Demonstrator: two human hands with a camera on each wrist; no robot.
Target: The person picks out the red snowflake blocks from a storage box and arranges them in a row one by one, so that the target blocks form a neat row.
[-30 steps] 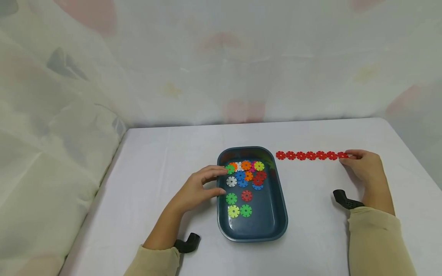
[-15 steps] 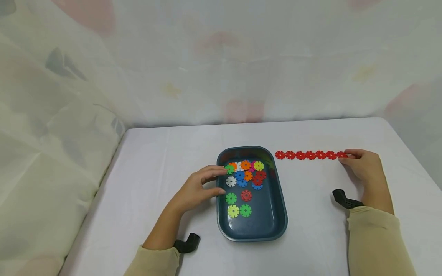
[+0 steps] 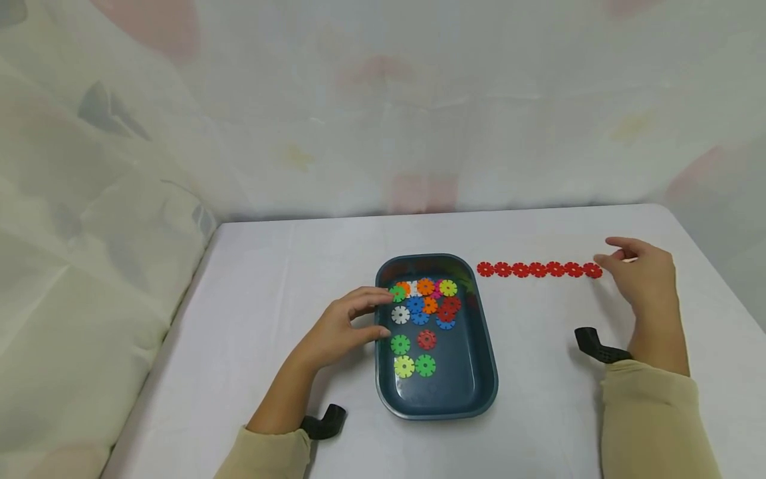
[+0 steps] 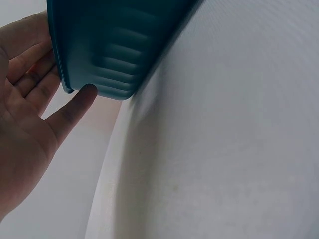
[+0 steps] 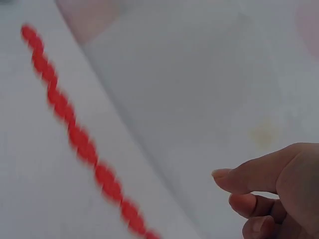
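A row of several red flower-shaped discs (image 3: 537,270) runs sideways across the table, right of the blue-grey tray (image 3: 487,372). My right hand (image 3: 646,269) hovers just above the row's right end, its fingers loosely bent and holding nothing. In the right wrist view the thumb and fingertips stand apart from the blurred red row (image 5: 82,142). My left hand (image 3: 344,329) is at the tray's left side, fingertips reaching over the rim and thumb spread apart from them. From the left wrist, the thumb (image 4: 75,112) appears near the tray's outer wall (image 4: 119,55); contact is unclear.
Inside the tray lie several loose discs, including a green one (image 3: 425,365), a yellow one (image 3: 404,366), a white one (image 3: 400,315) and a red one (image 3: 427,340). The white table (image 3: 269,266) ends at a patterned cloth backdrop (image 3: 335,133). Each wrist wears a black mount (image 3: 325,423).
My right hand has let go of the rightmost red disc and lifted up and slightly right of it. The red row stays in place. My left hand keeps its position at the tray.
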